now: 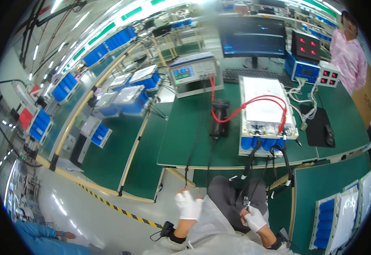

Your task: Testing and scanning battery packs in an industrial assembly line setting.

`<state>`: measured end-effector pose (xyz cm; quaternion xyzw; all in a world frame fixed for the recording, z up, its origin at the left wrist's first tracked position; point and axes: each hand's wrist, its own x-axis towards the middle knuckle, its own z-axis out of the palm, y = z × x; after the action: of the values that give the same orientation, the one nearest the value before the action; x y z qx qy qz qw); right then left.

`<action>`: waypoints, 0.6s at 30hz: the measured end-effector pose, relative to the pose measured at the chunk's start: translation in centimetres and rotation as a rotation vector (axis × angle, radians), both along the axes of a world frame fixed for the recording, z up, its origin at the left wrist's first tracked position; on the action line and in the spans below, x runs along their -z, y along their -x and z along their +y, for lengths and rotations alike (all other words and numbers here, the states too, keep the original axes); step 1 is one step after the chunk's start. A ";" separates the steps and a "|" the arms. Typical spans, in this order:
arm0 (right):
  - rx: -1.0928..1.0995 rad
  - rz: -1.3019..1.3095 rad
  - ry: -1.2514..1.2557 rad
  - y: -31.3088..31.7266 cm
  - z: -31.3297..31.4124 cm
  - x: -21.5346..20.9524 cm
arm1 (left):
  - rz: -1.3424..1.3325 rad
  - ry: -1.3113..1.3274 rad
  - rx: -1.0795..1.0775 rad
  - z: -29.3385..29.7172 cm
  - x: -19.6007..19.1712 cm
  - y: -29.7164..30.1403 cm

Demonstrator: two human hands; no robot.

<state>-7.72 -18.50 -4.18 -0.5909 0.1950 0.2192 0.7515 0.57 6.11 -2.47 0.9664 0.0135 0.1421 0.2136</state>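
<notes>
My left hand (pixel 189 205), in a white glove, is closed on the lower end of a thin black lead (pixel 194 148). The lead runs up over the green table's edge (pixel 202 163) toward a grey test instrument (pixel 194 74). My right hand (pixel 254 218), also gloved, pinches the end of a black cable (pixel 249 161) that hangs from a battery pack (pixel 265 111). The pack has a white top and blue cells, and lies on the table with a red lead (pixel 245 105) looped across it. Both hands are below the table edge, over my lap.
A dark monitor (pixel 252 36) and keyboard (pixel 253 75) stand behind the pack, and a black handheld scanner (pixel 219 121) lies to its left. Red-digit display boxes (pixel 306 46) and a person in a pink coat (pixel 350 53) are at right. More blue packs (pixel 134 100) line the left conveyor. A blue sleeve (pixel 41 236) shows at lower left.
</notes>
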 end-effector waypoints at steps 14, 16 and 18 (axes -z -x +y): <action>0.041 -0.379 0.338 0.4 -0.9 2.0 | 0.769 0.849 0.580 -14.5 2.0 -2.2; 0.137 -0.659 0.674 1.4 -1.2 2.0 | 0.662 0.478 0.724 -13.6 1.0 -2.1; 0.163 -0.614 0.623 1.6 -1.2 1.6 | 0.593 0.305 0.771 -13.3 -0.2 -1.4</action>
<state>-9.28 -19.72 -5.81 -0.8095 0.0652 -0.0956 0.5757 1.97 -7.15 -2.23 0.8578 -0.2633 -0.2309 0.3762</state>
